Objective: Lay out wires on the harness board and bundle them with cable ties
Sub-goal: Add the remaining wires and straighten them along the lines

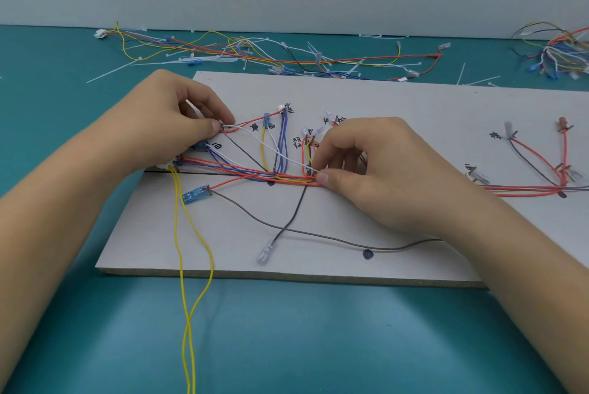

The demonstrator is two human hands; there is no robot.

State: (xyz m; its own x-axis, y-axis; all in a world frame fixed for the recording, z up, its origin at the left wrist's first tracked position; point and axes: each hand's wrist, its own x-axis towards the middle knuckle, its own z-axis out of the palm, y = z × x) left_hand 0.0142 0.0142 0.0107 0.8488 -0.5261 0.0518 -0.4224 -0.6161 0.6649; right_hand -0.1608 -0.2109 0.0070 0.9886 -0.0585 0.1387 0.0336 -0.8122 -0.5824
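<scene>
On the far side of the teal tabletop [63,81], a long tangle of loose wires [255,55] lies along the wall with white cable ties [110,72] scattered among it, and a second heap of wires [554,55] sits at the far right; both are well apart from the hands. The harness board [414,103] lies flat in the middle of the tabletop, a pale sheet with handwritten labels and black dots [367,254]. Both forearms reach over its near edge and hide part of its left and right corners. Red, blue, yellow, grey and white strands fan out from labelled spots and gather into a main bundle [293,178] running across the board's middle. The left hand [172,129] pinches the end of a white wire [276,154] between thumb and forefinger near the board's left side. The right hand [382,176] pinches the main bundle where that white wire meets it, its fingers curled down. A pair of yellow wires [188,322] trails off the near edge. A blue-sleeved terminal [193,196] and a clear terminal [264,255] lie loose on the board, each on a grey wire [318,235]. Further red wires [538,161] branch at the right.
</scene>
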